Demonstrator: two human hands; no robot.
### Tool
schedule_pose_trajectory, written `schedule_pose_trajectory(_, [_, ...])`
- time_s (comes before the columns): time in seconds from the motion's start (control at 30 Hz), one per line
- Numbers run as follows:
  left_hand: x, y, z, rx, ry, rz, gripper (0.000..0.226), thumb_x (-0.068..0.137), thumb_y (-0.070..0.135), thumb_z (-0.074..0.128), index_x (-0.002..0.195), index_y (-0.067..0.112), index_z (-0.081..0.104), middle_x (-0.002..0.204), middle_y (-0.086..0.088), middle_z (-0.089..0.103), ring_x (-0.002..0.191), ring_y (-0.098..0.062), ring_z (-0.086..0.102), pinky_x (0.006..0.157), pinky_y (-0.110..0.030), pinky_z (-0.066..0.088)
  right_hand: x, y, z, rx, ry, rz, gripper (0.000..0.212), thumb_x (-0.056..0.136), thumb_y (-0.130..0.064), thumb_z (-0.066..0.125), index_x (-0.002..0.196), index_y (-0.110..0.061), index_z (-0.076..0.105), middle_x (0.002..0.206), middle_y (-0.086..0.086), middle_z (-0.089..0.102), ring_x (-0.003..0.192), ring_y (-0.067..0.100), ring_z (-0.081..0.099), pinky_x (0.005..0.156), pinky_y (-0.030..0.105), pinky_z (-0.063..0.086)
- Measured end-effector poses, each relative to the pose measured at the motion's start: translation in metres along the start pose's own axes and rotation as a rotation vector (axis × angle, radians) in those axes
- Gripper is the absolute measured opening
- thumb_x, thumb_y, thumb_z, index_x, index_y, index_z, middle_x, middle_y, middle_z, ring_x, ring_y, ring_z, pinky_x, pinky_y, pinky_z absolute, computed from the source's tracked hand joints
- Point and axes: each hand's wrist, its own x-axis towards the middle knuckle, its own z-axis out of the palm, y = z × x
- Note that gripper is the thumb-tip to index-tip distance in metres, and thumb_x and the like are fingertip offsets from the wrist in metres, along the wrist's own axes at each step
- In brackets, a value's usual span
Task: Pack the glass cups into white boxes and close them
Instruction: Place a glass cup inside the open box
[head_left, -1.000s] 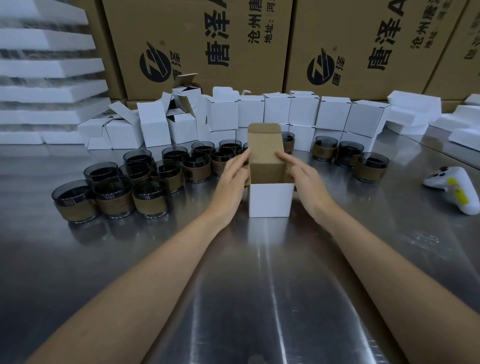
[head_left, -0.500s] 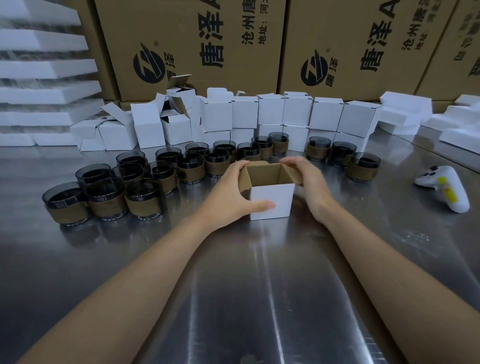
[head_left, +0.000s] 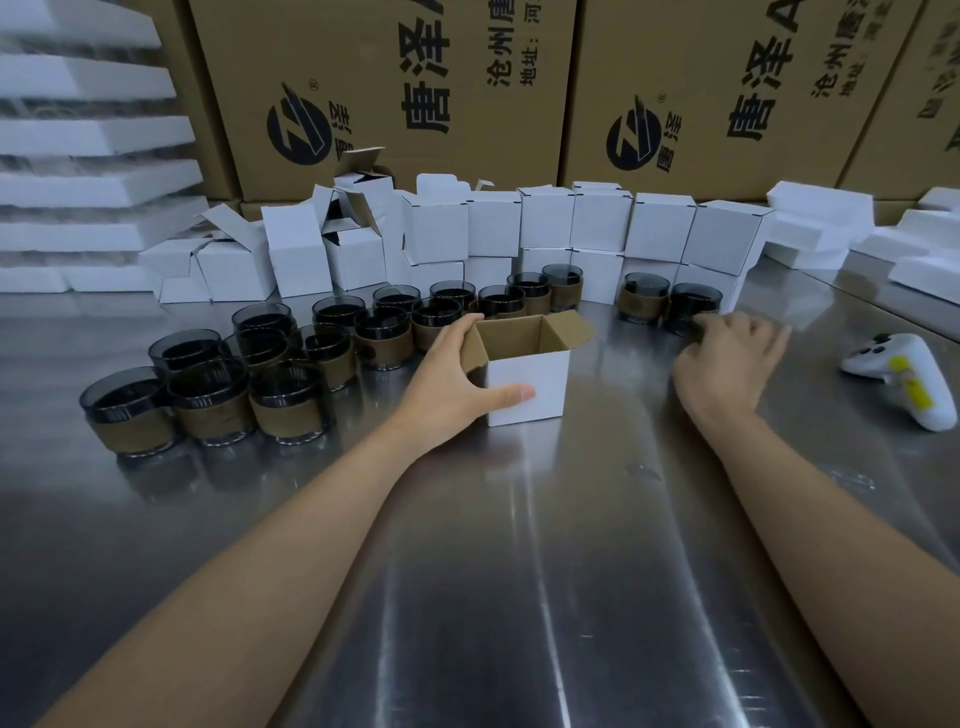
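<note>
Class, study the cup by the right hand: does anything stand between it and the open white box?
Nothing visible does. Only bare table separates the cup from the box, whose top is open; the left hand holds its left side.

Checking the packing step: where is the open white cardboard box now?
Head view: the open white cardboard box stands upright centrally on the steel table, gripped by the left hand, just in front of the dark glass cups.

Steel table (head_left: 519, 571); cups (head_left: 213, 410), boxes (head_left: 660, 228), perhaps controller (head_left: 904, 379)
</note>
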Motion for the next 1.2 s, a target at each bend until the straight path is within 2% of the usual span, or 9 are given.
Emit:
schedule_pose_trajectory(0.1, [0.0, -0.001, 0.0, -0.012, -0.002, -0.01, 0.098, 0.067, 0.038, 0.087, 0.147, 0.024, 0.031, 0.139, 0.013, 0.038, 0.123, -0.004, 0.043, 0.105, -0.023, 0.036, -0.01, -0.019, 0.001, 0.107, -0.027, -0.162, 0.036, 0.088, -0.007, 0.053, 0.123, -0.01, 0.063, 0.119, 0.015, 0.062, 0.115, 0.034, 0.052, 0.116, 0.044, 0.02])
schedule_pose_trajectory(0.17, [-0.001, -0.001, 0.0, -0.017, -0.005, -0.013, 0.099, 0.067, 0.037, 0.086, 0.147, 0.023, 0.03, 0.139, 0.012, 0.037, 0.124, -0.005, 0.043, 0.108, -0.026, 0.037, -0.021, -0.034, -0.002, 0.265, -0.042, -0.246, 0.03, 0.087, -0.008, 0.06, 0.117, -0.011, 0.066, 0.112, 0.014, 0.067, 0.106, 0.035, 0.058, 0.099, 0.045, 0.043])
schedule_pose_trajectory(0.23, [-0.001, -0.001, 0.001, -0.015, -0.004, -0.012, 0.099, 0.068, 0.038, 0.086, 0.148, 0.023, 0.029, 0.141, 0.011, 0.037, 0.124, -0.006, 0.043, 0.108, -0.026, 0.037, -0.033, -0.048, -0.003, 0.323, -0.096, -0.319, 0.028, 0.088, -0.015, 0.064, 0.116, -0.016, 0.067, 0.107, 0.011, 0.069, 0.101, 0.034, 0.059, 0.088, 0.045, 0.049])
schedule_pose_trajectory(0.33, [-0.001, -0.001, 0.001, -0.008, 0.006, -0.015, 0.1, 0.068, 0.04, 0.086, 0.148, 0.024, 0.028, 0.142, 0.011, 0.037, 0.123, -0.004, 0.043, 0.104, -0.023, 0.037, -0.041, -0.06, 0.004, 0.293, -0.178, -0.39, 0.02, 0.09, -0.018, 0.059, 0.107, -0.016, 0.069, 0.101, 0.012, 0.065, 0.096, 0.034, 0.058, 0.076, 0.04, 0.05])
schedule_pose_trajectory(0.47, [-0.003, -0.002, 0.001, -0.022, 0.014, -0.026, 0.101, 0.067, 0.041, 0.086, 0.148, 0.024, 0.027, 0.144, 0.009, 0.037, 0.125, -0.006, 0.043, 0.108, -0.027, 0.038, -0.044, -0.062, 0.001, 0.614, -0.139, -0.338, 0.019, 0.093, -0.012, 0.054, 0.104, -0.015, 0.07, 0.096, -0.002, 0.064, 0.095, 0.017, 0.054, 0.071, 0.012, 0.037])
schedule_pose_trajectory(0.6, [-0.002, -0.003, 0.0, -0.044, 0.041, -0.054, 0.104, 0.067, 0.039, 0.086, 0.149, 0.024, 0.026, 0.146, 0.005, 0.038, 0.129, -0.011, 0.042, 0.11, -0.034, 0.037, -0.038, -0.053, -0.008, 0.821, -0.168, -0.199, 0.021, 0.098, -0.016, 0.053, 0.112, -0.013, 0.068, 0.107, -0.006, 0.06, 0.11, 0.015, 0.054, 0.098, 0.031, 0.044])
schedule_pose_trajectory(0.83, [0.003, -0.007, 0.0, -0.095, 0.127, -0.093, 0.102, 0.068, 0.036, 0.086, 0.15, 0.021, 0.028, 0.145, 0.005, 0.036, 0.12, -0.005, 0.041, 0.1, -0.022, 0.033, -0.036, -0.051, -0.005, 0.648, -0.353, -0.281, 0.011, 0.093, -0.023, 0.062, 0.092, -0.016, 0.071, 0.1, -0.005, 0.059, 0.115, 0.015, 0.043, 0.095, 0.027, 0.037])
schedule_pose_trajectory(1.03, [0.003, -0.008, -0.001, -0.11, 0.116, -0.092, 0.102, 0.066, 0.037, 0.087, 0.149, 0.024, 0.028, 0.141, 0.01, 0.037, 0.119, -0.004, 0.042, 0.097, -0.019, 0.032, -0.029, -0.049, -0.016, 0.852, -0.105, -0.075, 0.008, 0.092, -0.016, 0.065, 0.092, -0.011, 0.071, 0.098, 0.006, 0.064, 0.084, 0.001, 0.055, 0.074, 0.001, 0.037])
schedule_pose_trajectory(1.2, [0.001, -0.006, 0.001, -0.076, -0.005, -0.034, 0.103, 0.065, 0.038, 0.088, 0.149, 0.027, 0.029, 0.138, 0.015, 0.035, 0.124, -0.005, 0.044, 0.105, -0.025, 0.038, -0.027, -0.06, -0.041, 1.05, 0.112, -0.077, 0.007, 0.092, -0.016, 0.065, 0.09, -0.013, 0.071, 0.09, 0.0, 0.062, 0.08, -0.006, 0.053, 0.076, 0.011, 0.04])
